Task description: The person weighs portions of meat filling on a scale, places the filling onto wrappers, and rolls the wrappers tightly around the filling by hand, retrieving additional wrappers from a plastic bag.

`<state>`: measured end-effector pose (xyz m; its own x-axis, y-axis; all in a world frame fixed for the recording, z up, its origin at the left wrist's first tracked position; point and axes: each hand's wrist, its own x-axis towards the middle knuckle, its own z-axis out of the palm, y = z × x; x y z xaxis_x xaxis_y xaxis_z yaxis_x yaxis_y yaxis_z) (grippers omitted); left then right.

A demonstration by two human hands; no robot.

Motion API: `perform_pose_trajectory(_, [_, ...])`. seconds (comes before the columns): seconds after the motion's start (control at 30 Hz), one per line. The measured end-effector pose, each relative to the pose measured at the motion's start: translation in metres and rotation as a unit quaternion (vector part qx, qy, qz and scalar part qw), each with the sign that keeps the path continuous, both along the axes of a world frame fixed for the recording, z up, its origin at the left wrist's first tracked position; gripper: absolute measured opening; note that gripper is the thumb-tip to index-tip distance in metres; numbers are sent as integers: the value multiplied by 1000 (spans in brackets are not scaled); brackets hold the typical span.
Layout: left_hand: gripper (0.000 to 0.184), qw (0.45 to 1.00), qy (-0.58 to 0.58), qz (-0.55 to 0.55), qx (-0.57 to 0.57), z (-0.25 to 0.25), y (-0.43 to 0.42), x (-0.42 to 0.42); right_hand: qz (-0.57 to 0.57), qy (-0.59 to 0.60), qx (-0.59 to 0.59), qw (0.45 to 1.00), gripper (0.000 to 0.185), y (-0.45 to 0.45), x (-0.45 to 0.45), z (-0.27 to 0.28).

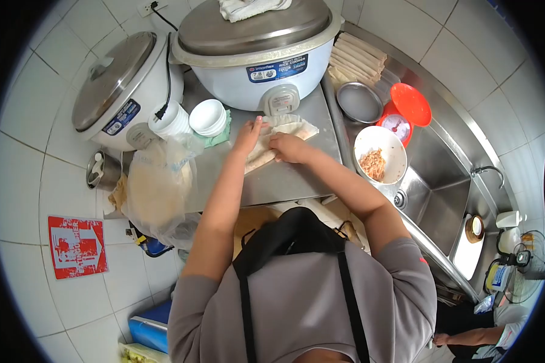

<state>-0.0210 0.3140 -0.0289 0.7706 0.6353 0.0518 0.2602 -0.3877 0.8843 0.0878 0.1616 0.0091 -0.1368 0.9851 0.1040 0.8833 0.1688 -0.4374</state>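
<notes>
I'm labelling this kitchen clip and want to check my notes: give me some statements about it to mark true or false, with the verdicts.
1. A cloth lies on the lid of the larger rice cooker. True.
2. The right hand is on the pale wrapper. True.
3. The tub of filling stands to the left of both hands. False: it is to their right.
4. The kitchen scale is blue. False: it is red.
5. White bowls are stacked near the cookers. True.
</notes>
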Motion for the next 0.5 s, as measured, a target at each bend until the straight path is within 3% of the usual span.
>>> perform_pose_trajectory(0.07, [57, 999, 28, 7, 46, 6, -10, -6, 0, 24, -24, 999, 26, 3, 4, 0])
perform_pose_trajectory(0.13, [56, 993, 62, 0, 100, 10, -11, -6, -35, -23, -51, 998, 28, 0, 19, 9])
perform_pose_trajectory(0.23, [49, 991, 30, 17, 132, 7, -18, -8, -31, -37, -59, 997, 29, -4, 32, 11])
perform_pose_trajectory(0.33, [36, 964, -64, 68, 248, 10, -31, -6, -29, -36, -61, 997, 27, -5, 34, 9])
perform_pose_trajectory(0.43, [28, 949, -69, 3, 307, 37, -71, -25, -44, -25, -57, 997, 27, -7, 37, 9])
perform_pose_trajectory(0.5, [29, 963, 13, -46, 267, 40, -92, -32, -44, -33, -59, 997, 27, -12, 34, 7])
